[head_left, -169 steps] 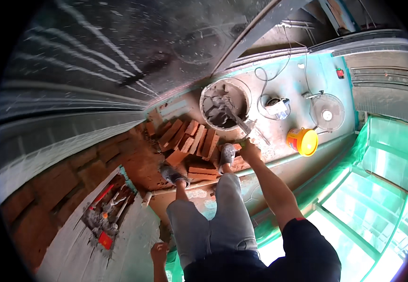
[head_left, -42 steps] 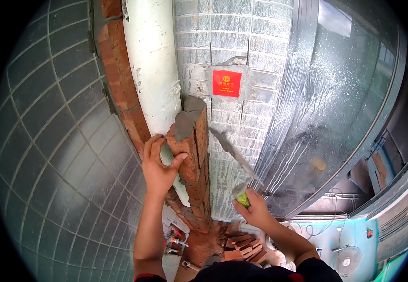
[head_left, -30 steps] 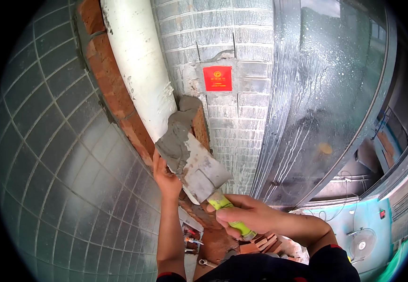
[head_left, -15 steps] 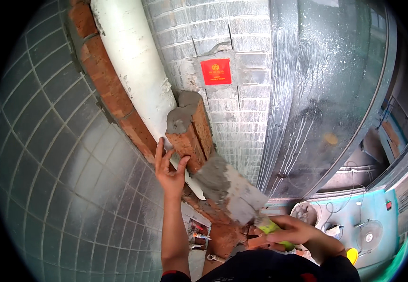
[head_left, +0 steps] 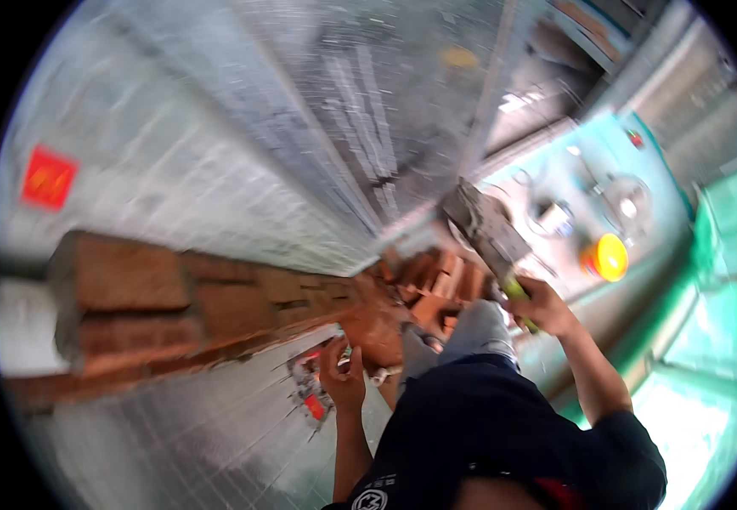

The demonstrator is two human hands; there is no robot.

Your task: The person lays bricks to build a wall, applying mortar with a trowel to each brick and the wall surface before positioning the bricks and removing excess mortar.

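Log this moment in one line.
Right hand: holding trowel by green handle | Left hand: no object visible | Bricks: heaped on floor

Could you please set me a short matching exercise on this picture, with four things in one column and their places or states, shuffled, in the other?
Things
1. right hand
2. left hand
3. yellow bucket
4. red square

Places and states
A. on the floor, below the fan in the picture
B. on the pale wall, at the picture's left
C. around the green handle of a trowel
D. fingers bent, with nothing visible held in them

Right pairs: 1-C, 2-D, 3-A, 4-B
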